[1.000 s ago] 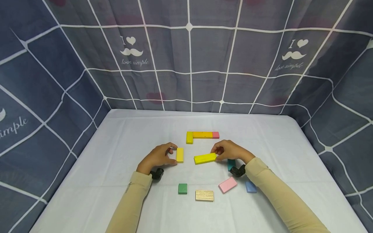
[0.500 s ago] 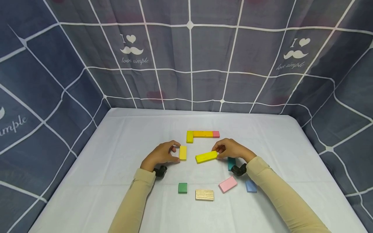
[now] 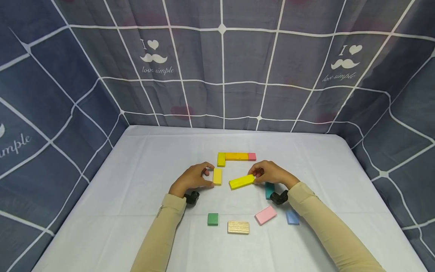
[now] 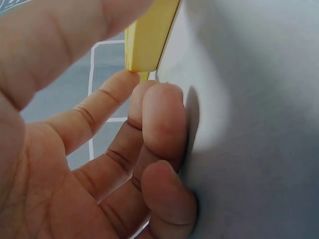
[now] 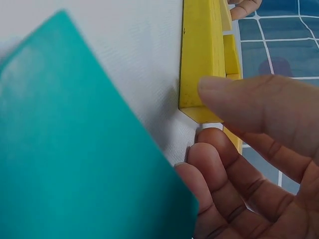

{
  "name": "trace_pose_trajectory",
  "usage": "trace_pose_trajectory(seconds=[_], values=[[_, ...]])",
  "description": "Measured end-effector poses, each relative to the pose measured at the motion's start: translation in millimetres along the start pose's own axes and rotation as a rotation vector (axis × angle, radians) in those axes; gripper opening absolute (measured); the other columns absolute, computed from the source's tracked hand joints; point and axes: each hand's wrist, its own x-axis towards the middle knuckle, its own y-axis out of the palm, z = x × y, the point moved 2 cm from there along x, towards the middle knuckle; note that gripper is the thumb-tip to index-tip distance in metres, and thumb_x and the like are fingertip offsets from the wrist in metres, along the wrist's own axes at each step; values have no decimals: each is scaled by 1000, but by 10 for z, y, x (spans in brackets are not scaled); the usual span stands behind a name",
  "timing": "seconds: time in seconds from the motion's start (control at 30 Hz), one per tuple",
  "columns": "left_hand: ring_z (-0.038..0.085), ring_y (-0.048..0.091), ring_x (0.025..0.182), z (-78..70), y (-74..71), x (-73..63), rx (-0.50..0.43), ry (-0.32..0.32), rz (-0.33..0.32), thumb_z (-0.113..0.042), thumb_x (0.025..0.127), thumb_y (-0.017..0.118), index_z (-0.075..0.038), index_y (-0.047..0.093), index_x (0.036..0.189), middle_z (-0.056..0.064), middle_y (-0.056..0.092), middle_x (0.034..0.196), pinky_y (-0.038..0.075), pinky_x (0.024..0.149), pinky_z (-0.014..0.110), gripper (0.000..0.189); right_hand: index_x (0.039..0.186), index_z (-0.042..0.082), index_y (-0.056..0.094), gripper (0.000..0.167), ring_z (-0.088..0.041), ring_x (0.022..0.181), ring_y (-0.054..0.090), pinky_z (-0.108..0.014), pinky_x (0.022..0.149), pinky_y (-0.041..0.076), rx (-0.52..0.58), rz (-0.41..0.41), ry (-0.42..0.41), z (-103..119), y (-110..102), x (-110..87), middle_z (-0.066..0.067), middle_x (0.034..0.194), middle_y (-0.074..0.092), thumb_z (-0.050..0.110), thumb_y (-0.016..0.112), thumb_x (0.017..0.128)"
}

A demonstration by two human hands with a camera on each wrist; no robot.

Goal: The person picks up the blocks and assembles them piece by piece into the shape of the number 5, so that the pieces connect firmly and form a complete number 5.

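Note:
Between thumb and index finger my left hand [image 3: 193, 176] pinches a short yellow block [image 3: 217, 176] by its two ends; in the left wrist view that block [image 4: 152, 37] sits close to the white surface. My right hand [image 3: 273, 174] grips the right end of a longer, brighter yellow block [image 3: 241, 182], which lies slanted with a small gap to the short one. Behind them stands a row: an upright yellow block [image 3: 221, 159], an orange-yellow bar [image 3: 236, 156] and a small pink block [image 3: 252, 156]. A teal block [image 5: 84, 134] is just under my right wrist.
Nearer me on the white table [image 3: 136, 211] lie a green square block [image 3: 213, 219], a ridged gold block [image 3: 238, 227], a tilted pink block [image 3: 265, 215] and a blue block [image 3: 292, 217] beside my right sleeve. Grey checked cloth [image 3: 204, 68] hangs around the table.
My left hand has slid the short yellow block to the right and slightly away, below the upright yellow block. My right hand and the long yellow block have shifted only a little.

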Motion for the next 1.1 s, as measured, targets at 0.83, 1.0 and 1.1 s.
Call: trace_pose_trajectory(seconds=[0.83, 1.0, 1.1], values=[[23, 57, 93, -73, 79, 85, 19, -40, -41, -19, 86, 94, -17, 67, 143, 3, 67, 110, 49, 87, 40, 63, 115, -3, 76, 22, -17, 90, 61, -30, 87, 56, 12, -27, 19, -12, 2, 26, -6, 100, 71, -3, 79, 93], [23, 57, 94, -84, 87, 90, 12, -50, -46, -19, 86, 94, -18, 67, 142, 4, 67, 110, 49, 88, 41, 62, 115, -4, 75, 23, -17, 91, 61, -31, 87, 56, 13, -38, 10, -17, 5, 25, -6, 101, 71, -4, 79, 93], [23, 57, 94, -85, 88, 91, 18, -57, -50, -20, 86, 95, -19, 68, 142, 3, 67, 110, 49, 89, 42, 62, 115, -4, 75, 23, -17, 91, 61, -31, 86, 56, 15, -44, 7, -8, 6, 29, -6, 100, 70, -4, 79, 93]])
